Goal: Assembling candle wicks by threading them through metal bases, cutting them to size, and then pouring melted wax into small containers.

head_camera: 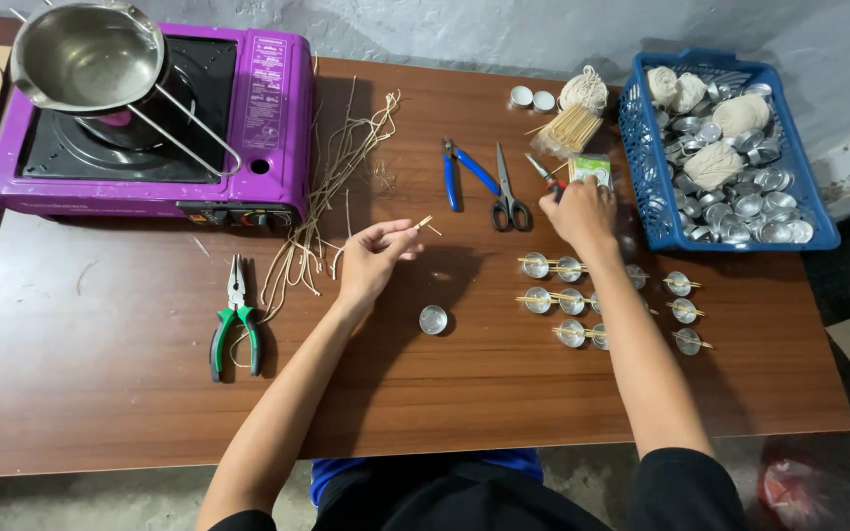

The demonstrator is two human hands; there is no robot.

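Note:
My left hand (374, 258) hovers over the middle of the brown table (100, 393), pinching a short piece of thin wooden stick (426, 223) between fingertips. A single small metal cup (433, 319) sits just below and right of it. My right hand (578, 210) reaches to the far side and closes on a small red-handled tool (546, 175) next to a small green-and-white packet (590, 168). Under my right forearm lie rows of small metal cups (553, 266) with wooden sticks laid across them.
A purple portable gas stove (248, 128) with a steel pot (86, 54) stands at the far left. Loose wick strings (332, 187), green-handled pliers (234, 320), blue cutters (459, 172), black scissors (510, 197) and a stick bundle (568, 128) lie about. A blue basket (641, 147) holds metal cups and string balls.

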